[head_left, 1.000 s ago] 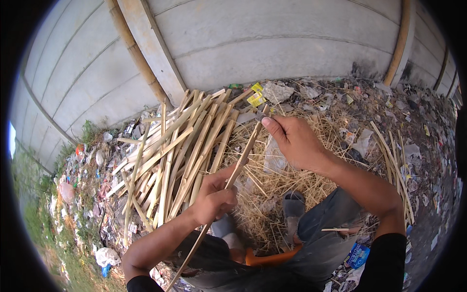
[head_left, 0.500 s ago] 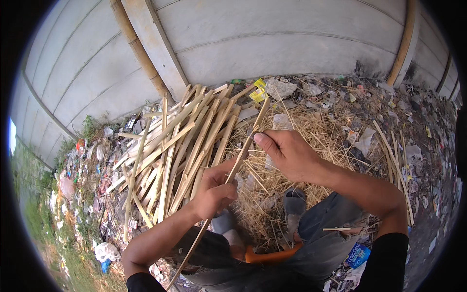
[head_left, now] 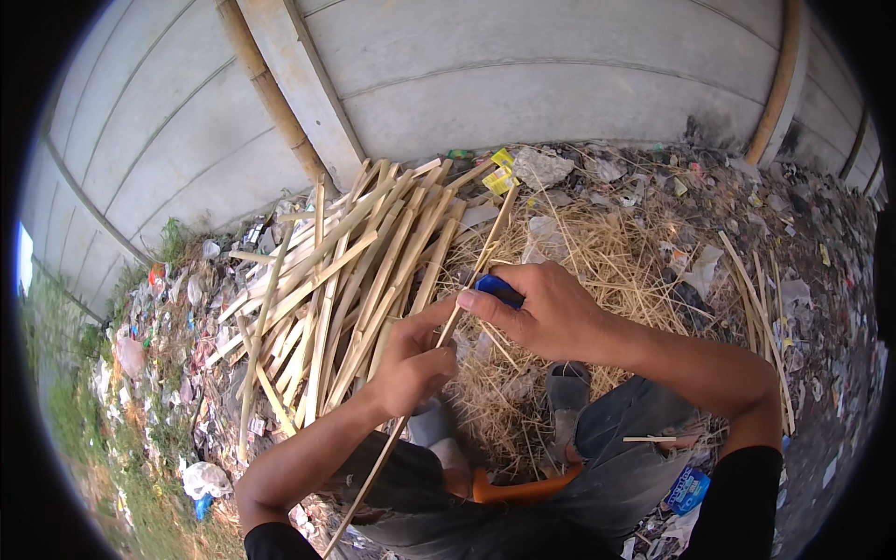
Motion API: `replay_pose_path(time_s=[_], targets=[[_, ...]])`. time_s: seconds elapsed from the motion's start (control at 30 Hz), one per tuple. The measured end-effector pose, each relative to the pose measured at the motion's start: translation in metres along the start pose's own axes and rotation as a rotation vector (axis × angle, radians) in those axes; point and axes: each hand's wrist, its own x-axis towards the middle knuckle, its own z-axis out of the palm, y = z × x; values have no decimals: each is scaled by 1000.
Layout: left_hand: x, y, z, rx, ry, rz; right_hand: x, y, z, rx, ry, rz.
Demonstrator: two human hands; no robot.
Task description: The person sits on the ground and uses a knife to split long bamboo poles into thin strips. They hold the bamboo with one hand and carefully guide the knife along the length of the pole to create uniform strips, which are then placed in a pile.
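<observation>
A long thin bamboo strip (head_left: 499,220) runs slantwise between my legs and up past both hands. My left hand (head_left: 413,367) is closed around it at its middle. Just above, my right hand (head_left: 549,308) grips a blue-handled knife (head_left: 500,290), its thumb pressed against the strip. The blade is mostly hidden, but it lies at the strip, where a small curl of shaving stands up. Beyond my left hand spreads a large heap of split bamboo strips (head_left: 347,271).
Pale bamboo shavings (head_left: 607,266) cover the ground ahead of my feet. A few thin strips (head_left: 761,322) lie at the right. Litter (head_left: 201,481) is scattered around, a blue wrapper (head_left: 687,490) by my right knee. A concrete panel wall (head_left: 551,93) with bamboo poles (head_left: 271,93) stands behind.
My right hand has come down along the strip toward my left hand and turned, so the blue knife handle now shows. My left hand keeps its place on the strip.
</observation>
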Motion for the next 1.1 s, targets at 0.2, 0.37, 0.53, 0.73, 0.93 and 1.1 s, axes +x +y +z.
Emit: replay_pose_path(time_s=[0.2,0.37,0.53,0.73,0.93,1.1], targets=[[-4,-3,0,17,-9,-21,8,13,0,204,-192,127],[-4,-3,3,-12,-75,-21,6,17,-8,390,-434,62],[-2,1,-2,-21,-36,-40,4,20,-16,398,-334,57],[-5,-6,0,-12,-72,-48,10,39,-41,-88,237,5],[2,-8,2,-18,-69,-35,3,32,-29,-186,180,36],[2,-9,0,21,-32,-6,15,40,-31,-185,252,-2]])
